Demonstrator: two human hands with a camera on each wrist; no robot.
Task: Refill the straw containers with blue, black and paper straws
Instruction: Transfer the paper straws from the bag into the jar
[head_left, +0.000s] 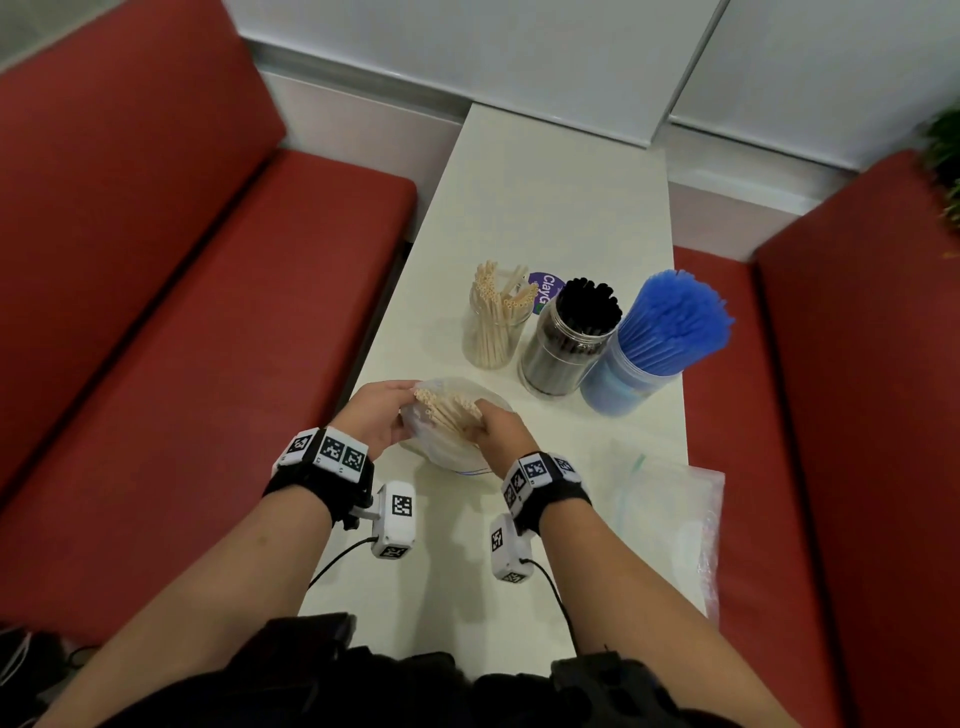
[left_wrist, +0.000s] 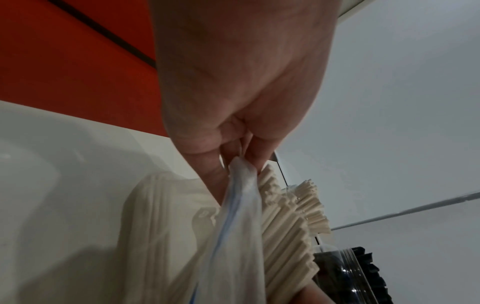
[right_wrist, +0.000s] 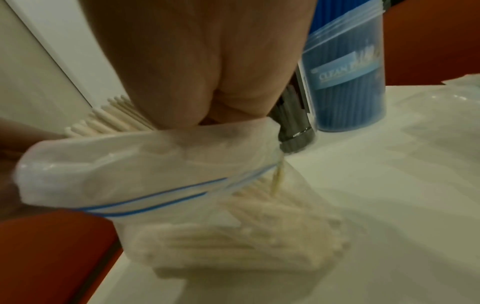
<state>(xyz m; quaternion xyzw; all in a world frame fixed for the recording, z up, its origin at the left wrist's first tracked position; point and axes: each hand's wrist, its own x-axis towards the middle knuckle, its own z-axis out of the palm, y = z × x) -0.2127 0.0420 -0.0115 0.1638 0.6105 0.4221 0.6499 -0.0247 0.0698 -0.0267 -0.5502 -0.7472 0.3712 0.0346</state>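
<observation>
Overhead, both hands are gripping a crinkled clear zip bag (head_left: 447, 441) of cylindrical paper straws (head_left: 447, 410); left fingers (left_wrist: 233, 150) are pinching its rim, right fingers being hidden.

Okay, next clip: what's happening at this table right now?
A person is working paper straws out of a zip bag. The left hand pinches the bag's mouth while the right hand has its grip on the bundle. Behind stand three jars: the paper-straw jar looks only partly filled, the black-straw jar and blue-straw jar look packed. Another flattened bag lies at the right.
</observation>
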